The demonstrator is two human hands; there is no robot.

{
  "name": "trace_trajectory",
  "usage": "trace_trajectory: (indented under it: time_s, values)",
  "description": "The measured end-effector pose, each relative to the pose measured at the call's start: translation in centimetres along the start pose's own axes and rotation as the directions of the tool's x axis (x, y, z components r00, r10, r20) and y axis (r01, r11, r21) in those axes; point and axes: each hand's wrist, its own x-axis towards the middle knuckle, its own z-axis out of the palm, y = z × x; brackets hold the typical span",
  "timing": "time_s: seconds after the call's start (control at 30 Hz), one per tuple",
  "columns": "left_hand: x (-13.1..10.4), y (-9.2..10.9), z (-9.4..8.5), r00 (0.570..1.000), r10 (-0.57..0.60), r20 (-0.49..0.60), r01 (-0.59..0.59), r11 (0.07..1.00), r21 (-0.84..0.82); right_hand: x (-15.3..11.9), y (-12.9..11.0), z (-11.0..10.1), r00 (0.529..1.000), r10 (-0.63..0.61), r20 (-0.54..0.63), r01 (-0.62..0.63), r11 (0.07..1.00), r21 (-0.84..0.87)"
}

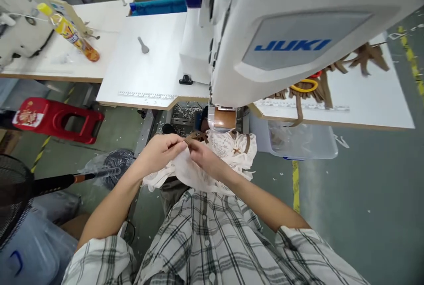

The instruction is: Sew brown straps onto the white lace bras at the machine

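Both hands meet in front of the sewing machine's needle area. The fingers of my left hand (162, 155) pinch a narrow brown strap (190, 137) from the left. From the right, my right hand (207, 159) closes on the same strap, its fingertips almost touching the left ones. A white lace garment (221, 144) with brown straps and a small brown bow lies under and behind the hands, over my lap. Part of it hangs below my fingers. The white machine head (265, 46) stands just beyond the garment.
Brown strips (326, 88) and yellow-handled scissors (304, 85) lie on the right table. A clear bin (301, 141) sits below it. On the left are a drink bottle (71, 33), a grey tool (143, 46), a red stool (59, 119) and a black fan (15, 196).
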Motion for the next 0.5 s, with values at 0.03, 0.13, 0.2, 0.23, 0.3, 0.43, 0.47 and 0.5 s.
trace_trajectory:
  time_s: [0.03,0.13,0.2,0.23,0.3,0.43,0.47,0.5]
  values:
    - [0.0,-0.6,-0.1,1.000,-0.007,0.023,0.005,0.997,0.072,1.2,0.7,0.1,0.998,0.037,-0.047,-0.032,0.995,0.098]
    - [0.6,-2.7,1.2,0.988,-0.035,-0.151,0.065,0.978,0.200,2.7,2.4,-0.3,0.957,0.002,-0.290,0.043,0.988,0.148]
    - [1.2,-4.0,3.2,0.916,-0.076,-0.393,0.147,0.977,0.152,2.4,3.4,-1.1,0.882,-0.178,-0.437,0.177,0.983,-0.044]
    - [1.6,-4.5,4.4,0.890,-0.129,-0.438,0.162,0.986,0.038,2.0,3.8,-1.5,0.840,-0.286,-0.462,0.219,0.956,-0.194]
    - [2.3,-5.1,6.9,0.907,-0.249,-0.339,0.148,0.943,-0.297,1.2,4.7,-2.3,0.787,-0.487,-0.378,0.232,0.802,-0.551]
    - [3.7,-5.0,10.3,0.947,-0.279,-0.157,0.111,0.747,-0.656,-0.3,5.6,-3.6,0.776,-0.615,-0.139,0.184,0.432,-0.883]
    - [3.8,-4.7,10.6,0.942,-0.284,-0.179,0.096,0.740,-0.666,-0.8,5.5,-3.8,0.779,-0.614,-0.127,0.175,0.407,-0.896]
    - [3.8,-4.5,10.8,0.937,-0.286,-0.199,0.080,0.733,-0.675,-1.2,5.2,-4.1,0.781,-0.612,-0.125,0.169,0.400,-0.901]
